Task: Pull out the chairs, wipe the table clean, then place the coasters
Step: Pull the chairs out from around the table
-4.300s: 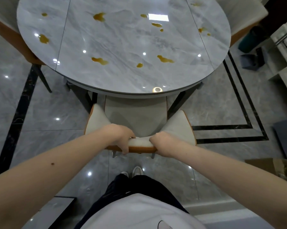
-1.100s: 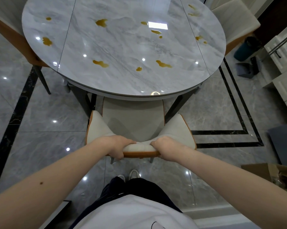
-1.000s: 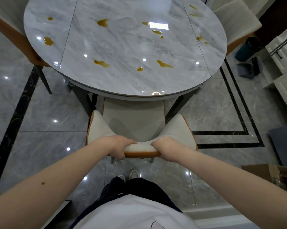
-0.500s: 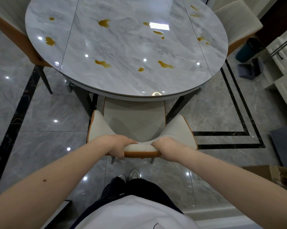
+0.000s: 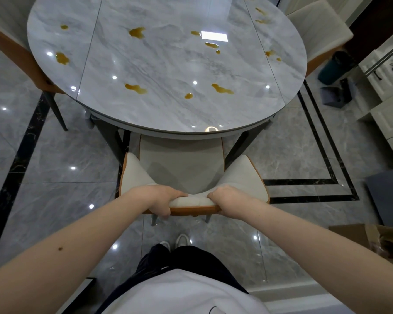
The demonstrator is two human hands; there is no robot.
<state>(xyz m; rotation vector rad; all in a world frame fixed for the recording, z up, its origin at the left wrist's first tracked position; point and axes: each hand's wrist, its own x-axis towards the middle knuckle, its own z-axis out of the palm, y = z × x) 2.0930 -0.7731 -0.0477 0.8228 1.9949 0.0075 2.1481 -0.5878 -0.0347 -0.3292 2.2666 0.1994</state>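
Head view, looking straight down: the chair [image 5: 182, 168] sits right in front of the person, with its seat partly tucked under the near edge of the table [image 5: 168, 109]. The backrest is the closest part, its top edge running left to right across the view, so square to the pull direction. That's the bit that matters: the chair has to come straight back toward the feet, away from the table, and the table legs stand close on either side of the seat, so I'd guess a crooked pull could clip one.

Both hands are on that top edge, roughly equal distance from the body. The left hand [image 5: 156, 200] is wrapped over it left of centre, fingers curled down the back face with the thumb side on the padding. The right hand [image 5: 227, 201] is doing the same just right of centre, curled around the edge. There's a short strip of bare backrest between them. Both arms are stretched forward and nearly straight, angling in from the shoulders to meet at the chair.

The tabletop has yellow-brown spills [image 5: 135, 89] scattered over it, none wiped. Two more chairs stand at the table, one at the left [image 5: 16, 55] and one at the far right [image 5: 320, 30]. No cloth or coasters anywhere that I can see, so this looks like the very first step.
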